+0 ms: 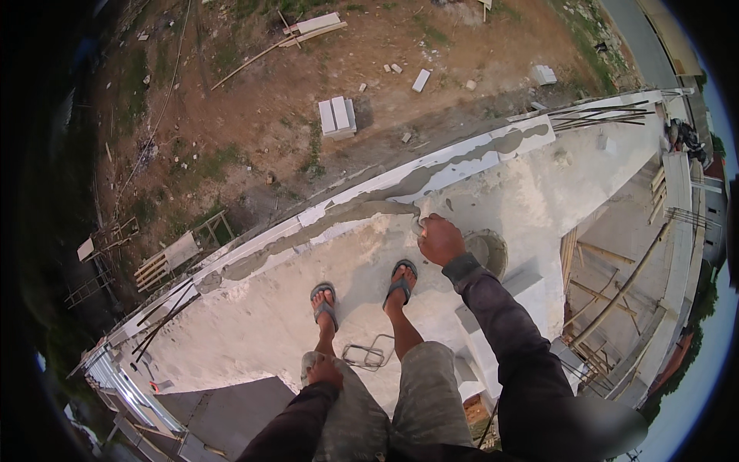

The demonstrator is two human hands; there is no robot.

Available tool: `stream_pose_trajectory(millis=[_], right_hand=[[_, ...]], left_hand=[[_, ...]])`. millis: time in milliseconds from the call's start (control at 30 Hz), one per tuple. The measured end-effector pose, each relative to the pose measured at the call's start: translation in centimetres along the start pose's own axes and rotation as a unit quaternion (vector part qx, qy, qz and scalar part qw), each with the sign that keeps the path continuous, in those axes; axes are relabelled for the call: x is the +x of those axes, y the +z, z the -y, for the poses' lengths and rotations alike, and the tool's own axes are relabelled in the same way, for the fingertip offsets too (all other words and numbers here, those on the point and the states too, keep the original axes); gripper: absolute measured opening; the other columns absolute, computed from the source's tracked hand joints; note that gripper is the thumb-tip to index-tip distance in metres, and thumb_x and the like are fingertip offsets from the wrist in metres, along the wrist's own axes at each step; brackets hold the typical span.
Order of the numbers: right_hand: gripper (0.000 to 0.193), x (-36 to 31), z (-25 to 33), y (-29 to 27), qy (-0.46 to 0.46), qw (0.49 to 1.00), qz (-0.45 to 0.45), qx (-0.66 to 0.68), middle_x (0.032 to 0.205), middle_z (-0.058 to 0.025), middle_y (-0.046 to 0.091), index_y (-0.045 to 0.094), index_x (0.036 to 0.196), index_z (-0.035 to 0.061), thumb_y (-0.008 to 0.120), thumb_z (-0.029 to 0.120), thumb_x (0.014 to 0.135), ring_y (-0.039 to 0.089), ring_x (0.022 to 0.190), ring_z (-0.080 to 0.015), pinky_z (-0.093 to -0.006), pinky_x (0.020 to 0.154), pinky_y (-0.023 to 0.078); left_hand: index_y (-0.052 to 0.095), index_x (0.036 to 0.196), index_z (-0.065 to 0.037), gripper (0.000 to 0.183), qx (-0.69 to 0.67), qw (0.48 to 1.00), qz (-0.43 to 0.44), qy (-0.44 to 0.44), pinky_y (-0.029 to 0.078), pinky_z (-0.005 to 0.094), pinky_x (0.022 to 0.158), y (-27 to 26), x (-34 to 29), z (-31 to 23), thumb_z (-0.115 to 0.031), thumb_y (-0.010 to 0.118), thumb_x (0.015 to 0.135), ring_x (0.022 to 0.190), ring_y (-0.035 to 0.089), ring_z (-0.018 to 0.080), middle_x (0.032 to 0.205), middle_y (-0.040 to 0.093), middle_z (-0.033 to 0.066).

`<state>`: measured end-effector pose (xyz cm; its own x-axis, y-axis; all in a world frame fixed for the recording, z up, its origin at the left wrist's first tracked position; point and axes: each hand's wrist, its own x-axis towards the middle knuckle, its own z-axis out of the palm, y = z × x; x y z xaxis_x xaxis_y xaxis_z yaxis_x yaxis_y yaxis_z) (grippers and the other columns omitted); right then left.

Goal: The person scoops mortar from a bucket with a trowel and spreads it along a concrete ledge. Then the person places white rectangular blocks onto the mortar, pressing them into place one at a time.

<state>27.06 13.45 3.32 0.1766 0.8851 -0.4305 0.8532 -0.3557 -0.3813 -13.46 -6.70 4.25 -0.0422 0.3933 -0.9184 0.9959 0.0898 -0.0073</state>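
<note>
My right hand (pixel 442 240) is closed round the handle of a trowel (pixel 417 214). Its thin metal neck shows, while the blade is hard to tell from the grey mortar beside it. That mortar (pixel 369 208) lies in a long, uneven band on top of the low white block wall (pixel 289 228). My left hand (pixel 325 372) rests on my left knee, holding nothing, its fingers laid over the cloth. Just right of my right hand stands a round bucket (pixel 502 250) with grey mix inside.
White blocks (pixel 514 289) stand right of my feet. Bent steel bars (pixel 367 354) lie between my legs. Rebar (pixel 604 115) sticks out at the wall's far right end, and more rebar (pixel 163 323) at the left. Beyond the wall the ground (pixel 254 100) drops far below. An opening with timber (pixel 616 254) lies right.
</note>
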Motion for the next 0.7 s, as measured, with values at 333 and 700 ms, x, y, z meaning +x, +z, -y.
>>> stream_pose_trajectory(millis=[333,700], right_hand=[[0.016,3.6,-15.3,-10.3,0.066,0.994,-0.071,-0.055,0.101,-0.0156,0.066,0.069,0.092,0.0042,0.062,0.012,0.079,0.067,0.090,-0.0383,-0.0486,0.081,0.055],[0.020,3.8,-20.4,-12.2,0.024,0.992,-0.113,-0.048,0.100,-0.0150,0.061,0.065,0.096,0.0017,0.064,0.009,0.078,0.065,0.089,-0.0373,-0.0487,0.079,0.053]], left_hand=[[0.056,0.134,-0.011,0.053,0.036,0.996,0.061,-0.051,0.028,0.0511,0.116,0.4,-0.7,-4.1,-0.030,0.064,0.085,0.137,0.046,0.0286,0.148,0.046,0.0116],[0.057,0.129,-0.006,0.048,0.044,0.996,0.065,-0.048,0.030,0.0555,0.113,1.3,-2.0,-6.4,-0.031,0.061,0.088,0.134,0.047,0.0362,0.142,0.050,0.0165]])
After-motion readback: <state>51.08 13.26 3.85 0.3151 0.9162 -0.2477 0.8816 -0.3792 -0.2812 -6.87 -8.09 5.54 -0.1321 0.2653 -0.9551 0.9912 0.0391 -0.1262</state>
